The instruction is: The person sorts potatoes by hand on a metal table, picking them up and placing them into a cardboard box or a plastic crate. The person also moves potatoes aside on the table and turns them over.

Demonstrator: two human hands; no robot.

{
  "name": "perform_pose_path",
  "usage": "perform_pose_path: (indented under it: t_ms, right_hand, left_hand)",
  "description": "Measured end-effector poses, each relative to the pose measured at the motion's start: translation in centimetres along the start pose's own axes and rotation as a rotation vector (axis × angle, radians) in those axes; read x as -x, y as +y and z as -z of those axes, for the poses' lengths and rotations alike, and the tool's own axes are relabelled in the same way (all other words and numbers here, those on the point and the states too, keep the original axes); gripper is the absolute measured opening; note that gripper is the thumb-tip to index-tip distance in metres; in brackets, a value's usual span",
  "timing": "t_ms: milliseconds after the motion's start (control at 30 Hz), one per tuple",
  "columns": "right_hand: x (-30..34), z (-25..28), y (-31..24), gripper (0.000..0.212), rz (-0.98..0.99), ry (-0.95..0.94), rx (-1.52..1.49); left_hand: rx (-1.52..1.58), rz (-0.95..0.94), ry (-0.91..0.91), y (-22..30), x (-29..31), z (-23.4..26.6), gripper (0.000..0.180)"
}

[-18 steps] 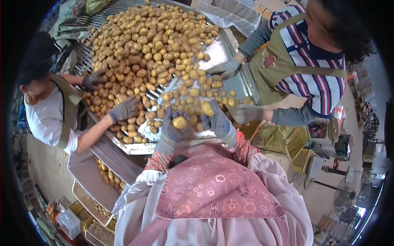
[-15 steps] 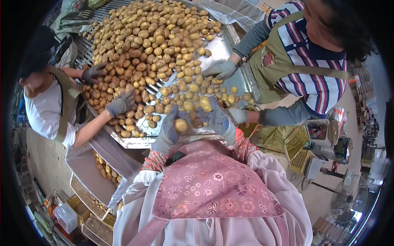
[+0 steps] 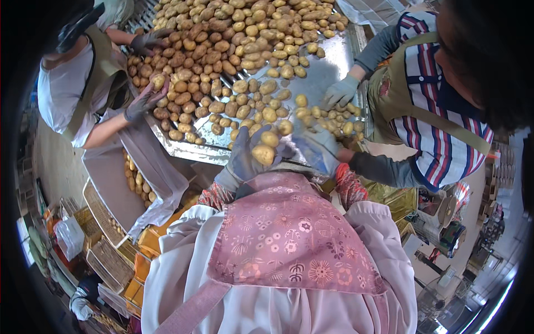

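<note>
Near the front edge of the metal sorting table point(image 3: 192, 150), my gloved left hand point(image 3: 240, 161) is curled around potatoes point(image 3: 263, 154), two of which show plainly at its palm and fingers. Another potato point(image 3: 285, 127) sits just beyond its fingertips. My right hand point(image 3: 316, 151), in a blue-grey glove, is beside it on the right, close to the front potatoes. Motion smears its fingers, so whether it holds anything cannot be made out. A big heap of potatoes point(image 3: 222, 33) covers the far part of the table, with looser ones between it and my hands.
At the left, a co-worker's gloved hand point(image 3: 146, 103) holds a potato. From the right, another co-worker's gloved hand point(image 3: 341, 92) reaches over the table, with that person's other arm point(image 3: 384, 170) close to my right hand. A cloth-lined crate point(image 3: 108, 167) with potatoes stands lower left.
The view has shifted. My right hand has moved away from my left, and the potato at its fingers no longer shows there. The left co-worker has lifted a potato.
</note>
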State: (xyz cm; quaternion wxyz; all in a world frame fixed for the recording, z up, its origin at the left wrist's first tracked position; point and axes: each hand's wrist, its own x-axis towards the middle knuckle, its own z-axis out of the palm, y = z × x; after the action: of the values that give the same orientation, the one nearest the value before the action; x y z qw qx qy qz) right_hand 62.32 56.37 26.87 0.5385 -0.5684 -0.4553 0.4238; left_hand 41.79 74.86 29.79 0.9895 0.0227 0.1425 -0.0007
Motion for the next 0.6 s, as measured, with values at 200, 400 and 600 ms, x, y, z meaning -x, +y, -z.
perform_pose_path:
  t_ms: [200, 400, 600]
  right_hand:
    - [-3.6, -3.0, 2.1, 0.037, -0.420, 0.375, -1.025]
    - [-2.1, -4.0, 10.9, 0.044, -0.318, -0.119, 0.126]
    - [-4.7, -1.5, 9.7, 0.025, -0.388, 0.132, 0.209]
  left_hand:
    - [0.141, -0.083, -0.139, 0.9, 0.2, -1.3, 0.071]
    - [-0.040, -0.211, -0.018, 2.0, 0.9, 1.2, 0.064]
    - [0.004, -0.445, 0.024, 2.1, 3.1, 2.8, 0.045]
